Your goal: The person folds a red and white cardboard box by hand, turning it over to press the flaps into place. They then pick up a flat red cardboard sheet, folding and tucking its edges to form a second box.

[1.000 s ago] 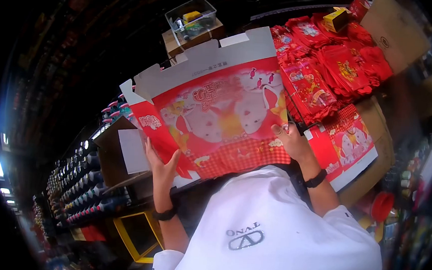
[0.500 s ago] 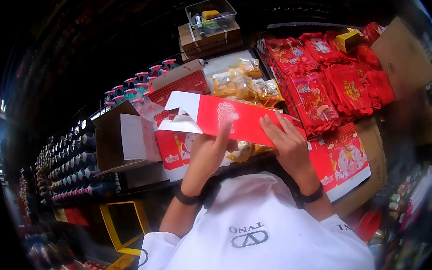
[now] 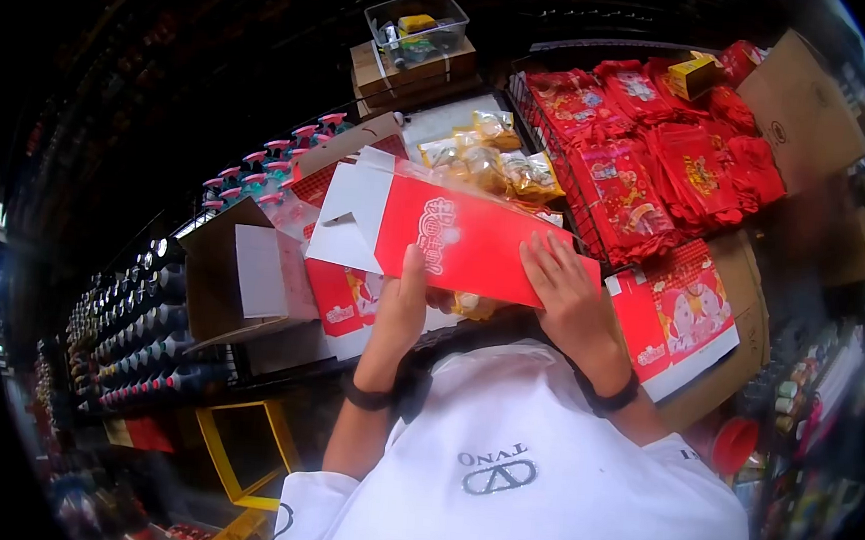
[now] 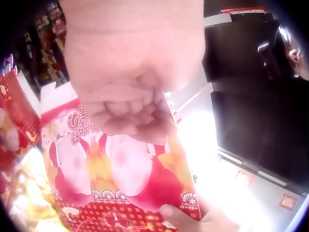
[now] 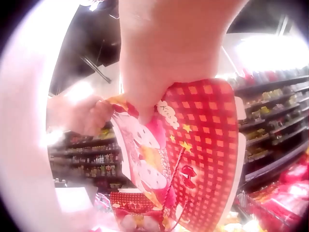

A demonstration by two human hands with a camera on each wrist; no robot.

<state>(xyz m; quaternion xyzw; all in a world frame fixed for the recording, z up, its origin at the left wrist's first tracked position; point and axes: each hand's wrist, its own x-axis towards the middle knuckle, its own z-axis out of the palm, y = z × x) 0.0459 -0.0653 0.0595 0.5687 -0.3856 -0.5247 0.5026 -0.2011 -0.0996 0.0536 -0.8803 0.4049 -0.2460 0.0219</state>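
A red gift carton (image 3: 465, 237) with white flaps (image 3: 351, 214) at its left end is held before the chest, its narrow lettered side facing up. At its lower left edge my left hand (image 3: 402, 308) grips it, index finger up along the red side. My right hand (image 3: 572, 305) holds the other end, fingers spread over the red side; in the left wrist view its thumb (image 4: 176, 215) lies on the cartoon-printed panel (image 4: 116, 169). The right wrist view shows a checkered panel (image 5: 203, 140) with a thin cord (image 5: 175, 179) hanging across it.
Behind the carton lie yellow-and-clear packets (image 3: 480, 163). A wire basket (image 3: 586, 221) holds red packages (image 3: 695, 173) at right. More printed cartons (image 3: 685, 313) lie beside it. An open brown box (image 3: 216, 275) stands left, near rows of bottles (image 3: 143, 325). A clear bin (image 3: 419, 33) sits at the back.
The broad, flattened carton has been turned and squared up so its narrow red side faces up. Both hands have shifted along it; in the last half second it tilted slightly and its flaps swung.
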